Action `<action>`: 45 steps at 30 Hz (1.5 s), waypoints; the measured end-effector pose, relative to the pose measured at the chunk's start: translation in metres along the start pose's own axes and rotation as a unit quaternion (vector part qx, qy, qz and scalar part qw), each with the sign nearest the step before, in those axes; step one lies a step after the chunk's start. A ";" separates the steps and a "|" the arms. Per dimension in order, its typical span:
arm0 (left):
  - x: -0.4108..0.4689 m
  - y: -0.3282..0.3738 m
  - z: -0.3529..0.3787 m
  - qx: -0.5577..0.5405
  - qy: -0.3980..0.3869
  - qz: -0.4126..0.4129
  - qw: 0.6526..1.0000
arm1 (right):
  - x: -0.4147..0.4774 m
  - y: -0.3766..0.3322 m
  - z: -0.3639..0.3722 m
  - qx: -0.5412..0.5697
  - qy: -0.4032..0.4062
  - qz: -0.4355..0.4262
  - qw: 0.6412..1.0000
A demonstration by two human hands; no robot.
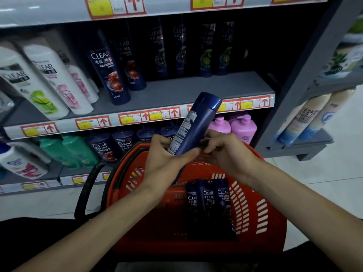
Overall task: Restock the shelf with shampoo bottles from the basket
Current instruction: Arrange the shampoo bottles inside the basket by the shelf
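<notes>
Shampoo bottle (196, 122) is held above the basket (261, 205), tilted with its cap up toward the shelf (176, 91) and its back label facing the person. The left hand (167, 156) fingers wrap its lower body, and the right hand (224, 152) fingers curl round its base end.

Risk one: the grasp sits low, so the long upper part may swing and slip free. Risk two: the standing bottles (117, 75) beyond the fingers could topple if it goes in crooked.
</notes>
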State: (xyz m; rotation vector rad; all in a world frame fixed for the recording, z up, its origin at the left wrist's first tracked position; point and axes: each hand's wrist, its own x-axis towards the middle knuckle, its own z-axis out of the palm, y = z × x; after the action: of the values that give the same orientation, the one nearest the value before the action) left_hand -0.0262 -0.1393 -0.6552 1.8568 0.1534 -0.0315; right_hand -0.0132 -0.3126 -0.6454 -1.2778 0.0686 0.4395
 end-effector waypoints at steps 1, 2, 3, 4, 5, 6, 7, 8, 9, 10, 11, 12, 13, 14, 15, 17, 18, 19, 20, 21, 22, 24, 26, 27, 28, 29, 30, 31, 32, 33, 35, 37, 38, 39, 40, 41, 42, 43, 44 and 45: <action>0.002 -0.001 -0.002 0.011 0.010 0.005 1.000 | 0.001 0.001 0.000 -0.004 -0.001 0.003 1.000; 0.003 -0.001 -0.003 0.017 0.016 0.008 1.000 | 0.002 0.001 0.001 -0.010 0.000 0.004 1.000; 0.004 0.000 -0.004 0.018 0.018 0.010 1.000 | 0.003 0.001 0.003 -0.017 0.005 0.004 1.000; 0.005 0.001 -0.005 0.016 0.017 0.014 1.000 | 0.004 0.000 0.006 -0.023 0.014 0.002 1.000; 0.006 0.003 -0.006 0.011 0.015 0.017 1.000 | 0.005 0.000 0.009 -0.029 0.020 0.000 0.999; 0.007 0.005 -0.007 0.003 0.011 0.024 1.000 | 0.005 -0.001 0.011 -0.033 0.022 -0.001 0.999; 0.007 0.006 -0.008 -0.005 0.005 0.033 0.999 | 0.005 0.000 0.014 -0.031 0.020 -0.002 0.999; 0.007 0.008 -0.010 -0.018 -0.006 0.042 0.999 | 0.004 0.000 0.016 -0.027 0.015 -0.002 1.000; 0.006 0.010 -0.010 -0.038 -0.022 0.048 0.998 | 0.003 0.000 0.017 -0.022 0.006 -0.003 1.000; 0.006 0.011 -0.011 -0.061 -0.039 0.052 0.996 | 0.003 0.000 0.018 -0.018 -0.003 -0.006 1.000; 0.006 0.014 -0.012 -0.080 -0.052 0.051 0.994 | 0.003 0.001 0.019 -0.013 -0.008 -0.012 1.000; 0.007 0.016 -0.014 -0.092 -0.060 0.050 0.993 | 0.002 0.001 0.020 -0.007 -0.007 -0.017 1.000; 0.008 0.018 -0.015 -0.100 -0.066 0.046 0.992 | 0.002 0.000 0.021 -0.001 -0.001 -0.023 1.000; 0.010 0.018 -0.016 -0.111 -0.074 0.037 0.990 | 0.002 0.000 0.023 0.005 0.008 -0.028 1.000; 0.012 0.019 -0.017 -0.129 -0.081 0.022 0.988 | 0.001 -0.002 0.025 0.003 0.014 -0.033 0.999; 0.016 0.021 -0.019 -0.172 -0.097 -0.006 0.980 | -0.003 -0.005 0.030 -0.036 0.026 -0.050 0.998; 0.017 0.023 -0.020 -0.186 -0.104 -0.012 0.977 | -0.003 -0.006 0.033 -0.064 0.039 -0.060 0.995; 0.018 0.025 -0.021 -0.195 -0.107 -0.017 0.975 | -0.003 -0.007 0.036 -0.095 0.060 -0.069 0.991; 0.020 0.027 -0.023 -0.198 -0.106 -0.021 0.974 | -0.003 -0.008 0.039 -0.124 0.082 -0.078 0.986; 0.020 0.029 -0.024 -0.200 -0.104 -0.022 0.974 | -0.001 -0.009 0.043 -0.150 0.101 -0.087 0.980; 0.021 0.030 -0.026 -0.201 -0.103 -0.024 0.974 | 0.000 -0.010 0.046 -0.173 0.109 -0.100 0.974; 0.024 0.031 -0.027 -0.203 -0.096 -0.032 0.974 | 0.002 -0.013 0.051 -0.204 0.112 -0.122 0.965; 0.026 0.031 -0.027 -0.204 -0.082 -0.037 0.975 | 0.003 -0.016 0.056 -0.234 0.102 -0.135 0.958; 0.026 0.031 -0.027 -0.202 -0.079 -0.035 0.976 | 0.003 -0.017 0.058 -0.246 0.100 -0.141 0.954; 0.026 0.029 -0.026 -0.199 -0.078 -0.031 0.976 | 0.005 -0.018 0.061 -0.258 0.103 -0.145 0.950; 0.027 0.029 -0.027 -0.194 -0.076 -0.025 0.978 | 0.007 -0.019 0.064 -0.271 0.109 -0.142 0.946; 0.028 0.028 -0.027 -0.185 -0.075 -0.018 0.980 | 0.009 -0.019 0.066 -0.281 0.109 -0.136 0.944; 0.030 0.029 -0.028 -0.174 -0.071 -0.008 0.982 | 0.013 -0.020 0.067 -0.275 0.105 -0.127 0.947; 0.033 0.028 -0.029 -0.160 -0.070 0.003 0.985 | 0.015 -0.022 0.068 -0.261 0.102 -0.114 0.953; 0.035 0.029 -0.031 -0.142 -0.071 0.016 0.987 | 0.019 -0.024 0.068 -0.251 0.104 -0.102 0.957; 0.038 0.032 -0.034 -0.103 -0.081 0.049 0.990 | 0.027 -0.031 0.064 -0.242 0.114 -0.089 0.959; 0.042 0.037 -0.037 -0.074 -0.084 0.077 0.991 | 0.032 -0.043 0.064 -0.242 0.117 -0.077 0.960; 0.046 0.040 -0.039 -0.061 -0.080 0.087 0.991 | 0.036 -0.048 0.064 -0.246 0.114 -0.073 0.960; 0.049 0.044 -0.041 -0.041 -0.077 0.096 0.992 | 0.041 -0.053 0.064 -0.248 0.112 -0.066 0.960; 0.054 0.048 -0.044 -0.014 -0.074 0.101 0.992 | 0.046 -0.058 0.064 -0.248 0.109 -0.059 0.961; 0.060 0.051 -0.046 0.012 -0.071 0.105 0.992 | 0.051 -0.064 0.066 -0.248 0.105 -0.051 0.962; 0.067 0.053 -0.049 0.034 -0.067 0.106 0.992 | 0.056 -0.069 0.067 -0.248 0.100 -0.045 0.963; 0.073 0.056 -0.051 0.054 -0.057 0.105 0.991 | 0.063 -0.074 0.068 -0.250 0.096 -0.041 0.963; 0.080 0.057 -0.054 0.074 -0.043 0.099 0.991 | 0.070 -0.078 0.069 -0.255 0.094 -0.042 0.961; 0.087 0.057 -0.055 0.090 -0.031 0.092 0.991 | 0.078 -0.081 0.070 -0.260 0.100 -0.045 0.959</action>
State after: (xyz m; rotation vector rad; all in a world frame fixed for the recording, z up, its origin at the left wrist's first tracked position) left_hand 0.0640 -0.0945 -0.5938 2.0399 -0.0676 0.0256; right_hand 0.0735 -0.2428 -0.5734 -1.8352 0.0667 0.2540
